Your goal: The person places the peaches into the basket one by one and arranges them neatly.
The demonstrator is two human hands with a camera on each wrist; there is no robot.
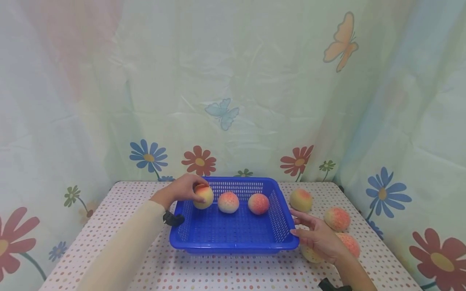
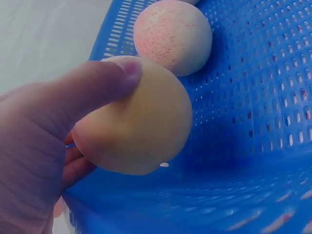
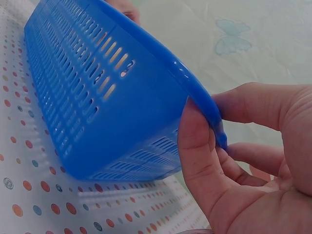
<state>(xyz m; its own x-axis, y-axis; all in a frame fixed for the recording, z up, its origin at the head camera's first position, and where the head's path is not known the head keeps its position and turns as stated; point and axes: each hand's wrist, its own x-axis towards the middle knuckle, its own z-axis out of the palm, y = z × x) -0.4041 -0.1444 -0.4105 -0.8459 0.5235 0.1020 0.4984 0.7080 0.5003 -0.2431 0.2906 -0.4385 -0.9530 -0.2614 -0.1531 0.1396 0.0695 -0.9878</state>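
A blue slotted plastic basket (image 1: 233, 245) stands on the dotted tablecloth. At its back left corner my left hand (image 1: 184, 188) grips a yellow peach (image 1: 204, 199) with a reddish top, inside the rim. The thumb lies across this peach (image 2: 146, 119) in the left wrist view, other fingers mostly hidden behind it. Beside it in the basket sit a speckled pink-and-white peach (image 1: 228, 202) and a redder peach (image 1: 259, 204). My right hand (image 1: 320, 238) pinches the basket's rim at the front right corner, thumb and fingers on either side of the rim (image 3: 197, 92).
To the right of the basket, on the table, lie a yellow peach (image 1: 301, 200), a pink speckled peach (image 1: 337, 219) and others partly behind my right hand, among them a pink peach (image 1: 350, 243) and a yellowish peach (image 1: 311, 255). A flowered curtain (image 1: 233, 81) hangs behind the table.
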